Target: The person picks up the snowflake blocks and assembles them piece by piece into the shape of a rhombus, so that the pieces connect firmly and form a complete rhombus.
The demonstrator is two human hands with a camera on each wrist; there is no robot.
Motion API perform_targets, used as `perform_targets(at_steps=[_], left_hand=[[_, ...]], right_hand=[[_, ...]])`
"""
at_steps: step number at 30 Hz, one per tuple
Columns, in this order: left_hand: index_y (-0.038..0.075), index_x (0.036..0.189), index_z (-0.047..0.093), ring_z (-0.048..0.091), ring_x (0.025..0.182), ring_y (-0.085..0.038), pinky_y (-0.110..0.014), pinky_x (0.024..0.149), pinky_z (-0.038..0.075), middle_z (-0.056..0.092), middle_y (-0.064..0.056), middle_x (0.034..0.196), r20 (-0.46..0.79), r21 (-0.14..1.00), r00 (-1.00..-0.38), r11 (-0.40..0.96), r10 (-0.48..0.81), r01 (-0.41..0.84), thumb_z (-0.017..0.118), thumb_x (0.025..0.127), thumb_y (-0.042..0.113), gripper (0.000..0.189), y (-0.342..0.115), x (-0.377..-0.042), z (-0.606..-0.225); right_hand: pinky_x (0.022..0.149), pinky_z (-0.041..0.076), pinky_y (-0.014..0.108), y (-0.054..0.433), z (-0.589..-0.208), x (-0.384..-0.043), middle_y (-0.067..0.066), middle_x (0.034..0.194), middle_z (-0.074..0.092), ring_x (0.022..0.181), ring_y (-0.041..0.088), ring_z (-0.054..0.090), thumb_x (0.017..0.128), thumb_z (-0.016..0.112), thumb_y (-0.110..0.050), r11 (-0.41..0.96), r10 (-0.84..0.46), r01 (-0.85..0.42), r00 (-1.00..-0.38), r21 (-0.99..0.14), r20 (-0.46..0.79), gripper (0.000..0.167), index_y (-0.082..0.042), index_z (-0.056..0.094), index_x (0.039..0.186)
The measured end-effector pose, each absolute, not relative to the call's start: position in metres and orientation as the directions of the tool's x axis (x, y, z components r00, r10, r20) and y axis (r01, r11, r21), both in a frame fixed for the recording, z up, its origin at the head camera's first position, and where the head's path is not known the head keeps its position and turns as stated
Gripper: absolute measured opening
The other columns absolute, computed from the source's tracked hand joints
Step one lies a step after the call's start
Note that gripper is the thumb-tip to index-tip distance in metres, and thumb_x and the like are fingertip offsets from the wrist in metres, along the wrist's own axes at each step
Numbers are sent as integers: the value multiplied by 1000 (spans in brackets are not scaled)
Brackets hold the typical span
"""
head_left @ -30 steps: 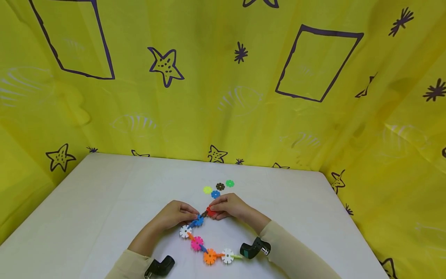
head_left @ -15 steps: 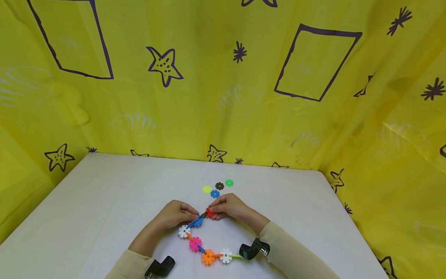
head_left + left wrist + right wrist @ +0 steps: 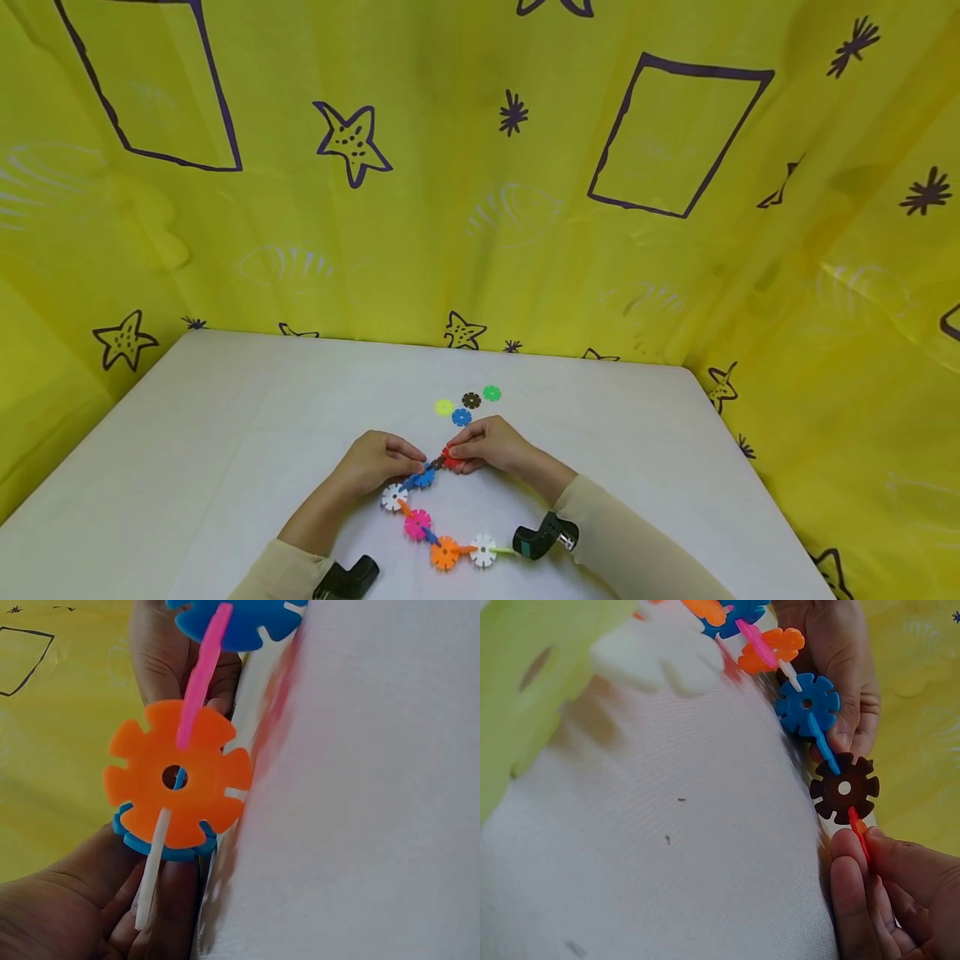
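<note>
right hand [image 3: 491,442] pinches the red disc [image 3: 451,457] between thumb and fingers, at the upper end of the disc chain [image 3: 417,524]. left hand [image 3: 378,460] grips the blue disc [image 3: 425,477] a little further along. chain sits below and between the hands, curving over the tabletop [image 3: 247,442].

head view gives the whole curve: white disc [image 3: 388,500] near the left hand, then pink, orange disc [image 3: 445,561] and second white disc [image 3: 483,560]. pale green piece at the far end runs partly behind the black wrist camera [image 3: 531,542]. only head view has the loose pieces, grouped past the right hand: yellow disc [image 3: 444,407], dark brown disc [image 3: 471,395], loose blue disc [image 3: 461,411], green disc [image 3: 492,393].

right wrist view shows joints that are tiny from above: red disc edge-on, slotted into the chain's brown disc [image 3: 865,787], which is joined by a thin blue piece [image 3: 823,742] to the held blue disc. pale green piece looms blurred at left there.

left wrist view catches an orange connector [image 3: 139,776] face-on, edge-on from above; pink disc [image 3: 199,686] slots into its top, white disc into its bottom. red disc not visible there. beige sleeves [image 3: 630,537], yellow curtain [image 3: 420,250] behind.
</note>
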State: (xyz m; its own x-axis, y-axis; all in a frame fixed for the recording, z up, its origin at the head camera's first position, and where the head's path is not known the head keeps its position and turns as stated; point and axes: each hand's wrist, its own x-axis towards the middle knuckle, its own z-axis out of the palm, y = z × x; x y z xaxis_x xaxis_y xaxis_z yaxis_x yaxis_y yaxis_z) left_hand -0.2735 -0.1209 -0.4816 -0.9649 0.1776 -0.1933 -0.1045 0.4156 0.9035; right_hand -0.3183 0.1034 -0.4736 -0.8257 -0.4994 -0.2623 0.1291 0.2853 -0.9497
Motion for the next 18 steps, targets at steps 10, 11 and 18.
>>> perform_targets(at_steps=[10, 11, 18], left_hand=[[3, 90, 78, 61, 66, -8, -23, 62, 53, 75, -6, 80, -165, 908, -974, 410, 155, -89, 81, 79, 14, 16, -119, -273, -482], [3, 89, 78, 61, 66, -9, -23, 62, 52, 75, -5, 79, -163, 907, -974, 412, 155, -86, 82, 79, 14, 16, -118, -273, -482], [4, 90, 78, 61, 67, -10, -24, 62, 51, 75, -5, 80, -166, 904, -974, 419, 155, -88, 82, 80, 16, 16, -119, -273, -483]], right_hand=[[59, 58, 22, 103, -473, -318, 7, 77, 73, 57, 8, 66, 89, 69, -1, 283, -498, 149, -822, -948, -278, 19, 10, 71, 104], [59, 58, 22, 103, -472, -317, 7, 77, 73, 57, 8, 66, 89, 69, -2, 288, -497, 149, -821, -946, -281, 19, 10, 71, 104], [60, 58, 22, 103, -473, -316, 8, 79, 73, 58, 8, 66, 90, 70, -3, 297, -490, 155, -822, -942, -290, 20, 8, 71, 105]])
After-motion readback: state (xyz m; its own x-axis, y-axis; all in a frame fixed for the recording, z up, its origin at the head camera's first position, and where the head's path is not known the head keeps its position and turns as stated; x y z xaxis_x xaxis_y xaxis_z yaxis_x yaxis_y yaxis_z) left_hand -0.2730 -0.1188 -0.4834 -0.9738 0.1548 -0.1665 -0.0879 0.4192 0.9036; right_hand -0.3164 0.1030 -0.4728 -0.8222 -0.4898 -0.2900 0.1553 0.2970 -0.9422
